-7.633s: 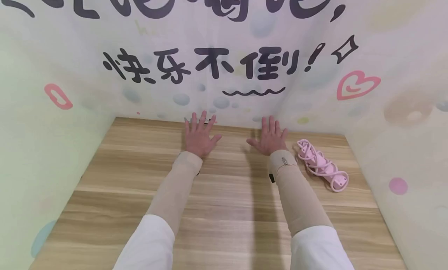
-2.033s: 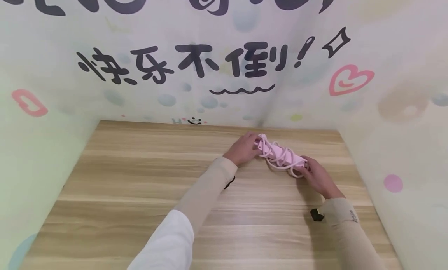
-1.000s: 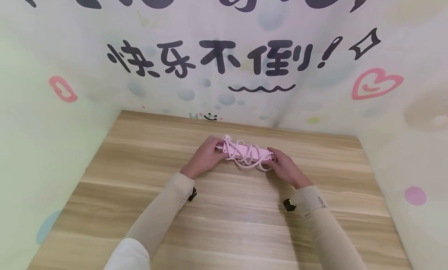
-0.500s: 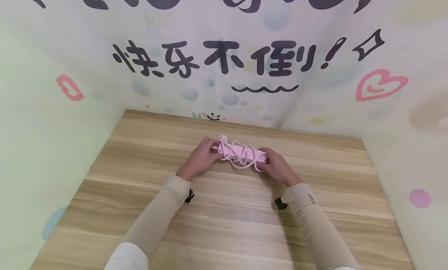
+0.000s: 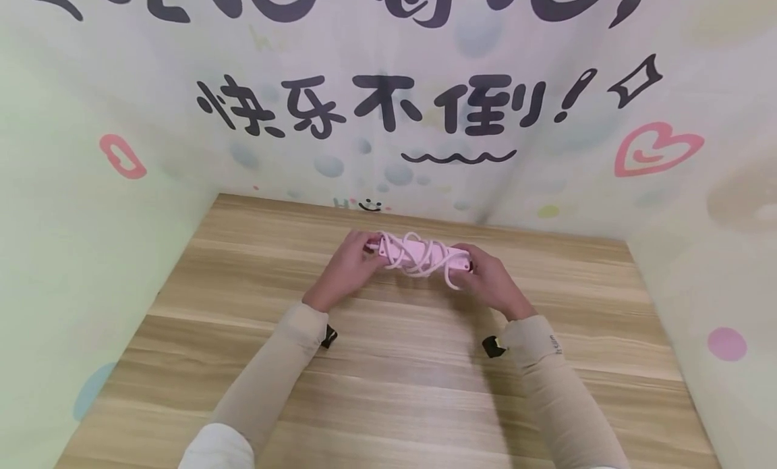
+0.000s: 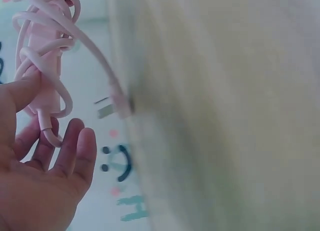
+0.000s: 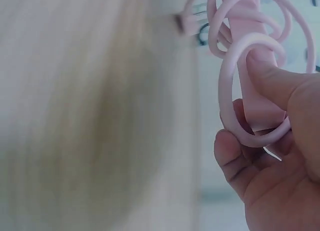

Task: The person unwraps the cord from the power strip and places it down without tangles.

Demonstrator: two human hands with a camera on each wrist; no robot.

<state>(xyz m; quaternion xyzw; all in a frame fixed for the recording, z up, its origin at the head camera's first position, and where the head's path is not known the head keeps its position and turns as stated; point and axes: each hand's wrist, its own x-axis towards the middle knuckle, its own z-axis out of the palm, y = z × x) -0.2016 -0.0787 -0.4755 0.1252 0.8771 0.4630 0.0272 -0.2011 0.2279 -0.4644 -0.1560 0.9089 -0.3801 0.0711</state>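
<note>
Pale walls (image 5: 54, 239) printed with bold black Chinese lettering (image 5: 388, 104), a pink heart (image 5: 647, 157) and bluish bubbles (image 5: 399, 174) enclose a wood-grain tabletop (image 5: 394, 388) on three sides under soft light.

Power strip (image 5: 421, 253): far end cut off in both wrist views
Left hand (image 5: 346, 266): cut by its wrist view's left edge
Right hand (image 5: 489, 278): cut by its wrist view's right edge
Tabletop (image 5: 388, 388): blurred in both wrist views
Cuff print (image 5: 555, 345): too small to read
Top lettering (image 5: 290, 14): cropped above
</note>
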